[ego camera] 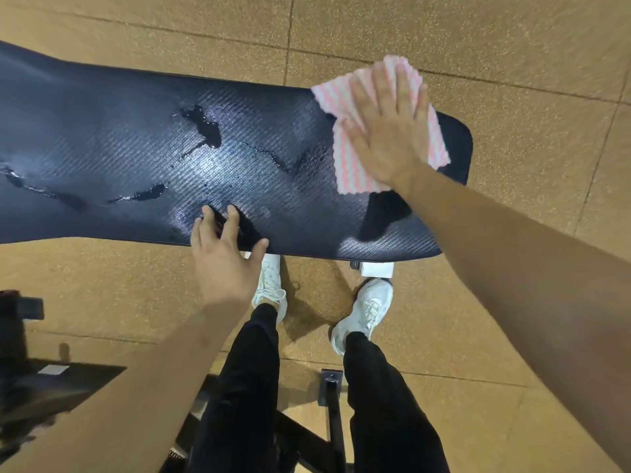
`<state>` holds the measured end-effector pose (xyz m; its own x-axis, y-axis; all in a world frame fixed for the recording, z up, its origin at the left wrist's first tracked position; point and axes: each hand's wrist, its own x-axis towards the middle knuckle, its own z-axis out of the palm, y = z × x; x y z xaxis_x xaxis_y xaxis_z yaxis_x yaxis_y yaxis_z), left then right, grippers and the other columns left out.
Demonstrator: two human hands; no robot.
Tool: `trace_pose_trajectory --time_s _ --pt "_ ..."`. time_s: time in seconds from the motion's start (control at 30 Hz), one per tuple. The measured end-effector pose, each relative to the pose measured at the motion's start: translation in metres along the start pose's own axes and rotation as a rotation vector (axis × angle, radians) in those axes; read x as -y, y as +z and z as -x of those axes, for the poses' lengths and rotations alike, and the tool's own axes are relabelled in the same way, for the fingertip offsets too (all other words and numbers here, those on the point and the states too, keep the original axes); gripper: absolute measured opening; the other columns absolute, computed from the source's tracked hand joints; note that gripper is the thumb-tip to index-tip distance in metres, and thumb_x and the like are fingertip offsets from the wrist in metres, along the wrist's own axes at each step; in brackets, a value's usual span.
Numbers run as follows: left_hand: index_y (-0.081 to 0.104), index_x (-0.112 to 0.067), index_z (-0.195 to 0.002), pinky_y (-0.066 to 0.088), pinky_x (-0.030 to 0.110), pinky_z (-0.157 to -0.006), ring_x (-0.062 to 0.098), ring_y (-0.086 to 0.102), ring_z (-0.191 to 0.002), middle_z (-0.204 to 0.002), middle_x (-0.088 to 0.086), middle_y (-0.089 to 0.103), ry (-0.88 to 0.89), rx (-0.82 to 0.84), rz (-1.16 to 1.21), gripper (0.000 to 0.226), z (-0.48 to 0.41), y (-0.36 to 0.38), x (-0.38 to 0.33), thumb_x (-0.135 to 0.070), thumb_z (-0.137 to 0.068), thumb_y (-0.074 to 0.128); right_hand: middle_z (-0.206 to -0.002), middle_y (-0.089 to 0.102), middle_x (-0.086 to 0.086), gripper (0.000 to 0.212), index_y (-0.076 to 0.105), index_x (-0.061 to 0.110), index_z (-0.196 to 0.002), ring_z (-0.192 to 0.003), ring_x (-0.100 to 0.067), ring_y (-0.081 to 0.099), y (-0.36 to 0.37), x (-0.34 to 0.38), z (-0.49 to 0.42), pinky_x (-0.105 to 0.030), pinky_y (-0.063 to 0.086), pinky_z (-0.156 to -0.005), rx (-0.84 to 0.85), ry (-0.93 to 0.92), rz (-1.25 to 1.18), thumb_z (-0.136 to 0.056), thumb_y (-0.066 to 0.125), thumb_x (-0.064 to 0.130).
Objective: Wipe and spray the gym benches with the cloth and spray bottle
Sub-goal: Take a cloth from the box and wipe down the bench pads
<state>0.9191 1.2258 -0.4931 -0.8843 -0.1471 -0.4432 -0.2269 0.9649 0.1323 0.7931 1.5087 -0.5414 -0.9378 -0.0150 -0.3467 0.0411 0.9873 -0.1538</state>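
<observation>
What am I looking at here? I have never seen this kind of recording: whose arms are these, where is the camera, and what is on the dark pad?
There is no machine: one camera sits on a person's head and looks down, so you see their own arms, legs and white shoes. The long dark pad is a gym bench on a tan floor. The right hand lies flat on a pink-and-white cloth, pressing it on the bench's end. The left hand rests with spread fingers on the near edge and holds nothing. Shiny wet patches lie on the pad. No spray bottle shows.
</observation>
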Motion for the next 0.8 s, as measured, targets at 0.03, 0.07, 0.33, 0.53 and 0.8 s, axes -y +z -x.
trace_pose_trajectory --time_s 0.03,0.07,0.33,0.53,0.8 --pt "0.042 -0.016 -0.155 0.026 0.050 -0.122 0.041 0.029 -0.148 -0.163 0.023 0.029 0.004 -0.008 0.012 0.075 0.000 0.000 0.000 -0.051 -0.093 0.067 -0.172 -0.003 -0.003 0.068 0.001 0.036 -0.162 -0.157 -0.033 -0.006 0.001 0.004 -0.003 -0.062 -0.001 -0.124 -0.017 0.030 0.004 -0.102 0.001 0.067" --pt "0.043 -0.016 -0.155 0.026 0.049 -0.121 0.041 0.030 -0.148 -0.163 0.023 0.030 0.008 -0.011 0.022 0.075 0.000 0.000 0.001 -0.050 -0.093 0.067 -0.172 -0.003 -0.003 0.068 0.000 0.036 -0.162 -0.157 -0.034 -0.007 0.002 0.008 -0.004 -0.063 -0.001 -0.124 -0.030 0.057 0.009 -0.102 0.001 0.067" --pt "0.048 -0.020 -0.152 0.040 0.048 -0.111 0.036 0.036 -0.144 -0.160 0.016 0.038 0.041 0.001 0.080 0.066 0.000 -0.005 0.013 -0.043 -0.094 0.069 -0.171 0.001 -0.014 0.082 0.005 0.038 -0.162 -0.153 -0.051 -0.002 0.029 0.072 0.049 -0.075 0.003 -0.116 0.047 -0.127 0.072 -0.093 0.015 0.082" --pt "0.055 -0.023 -0.146 0.043 0.040 -0.104 0.021 0.041 -0.140 -0.154 -0.001 0.046 -0.027 -0.043 0.250 0.048 -0.005 -0.016 0.024 -0.034 -0.100 0.058 -0.171 -0.009 -0.007 0.072 -0.008 0.045 -0.160 -0.151 -0.053 -0.011 0.055 0.133 0.111 -0.079 0.002 -0.111 0.136 -0.268 0.110 -0.096 0.007 0.075" --pt "0.054 -0.013 -0.146 0.039 0.048 -0.116 0.032 0.040 -0.143 -0.155 0.013 0.044 0.029 -0.039 0.154 0.051 -0.001 -0.016 0.050 -0.024 -0.097 0.063 -0.171 -0.002 0.007 0.061 -0.001 0.038 -0.162 -0.156 -0.038 -0.011 0.064 0.137 0.119 -0.070 -0.007 -0.119 0.122 -0.516 0.177 -0.106 0.014 0.058"
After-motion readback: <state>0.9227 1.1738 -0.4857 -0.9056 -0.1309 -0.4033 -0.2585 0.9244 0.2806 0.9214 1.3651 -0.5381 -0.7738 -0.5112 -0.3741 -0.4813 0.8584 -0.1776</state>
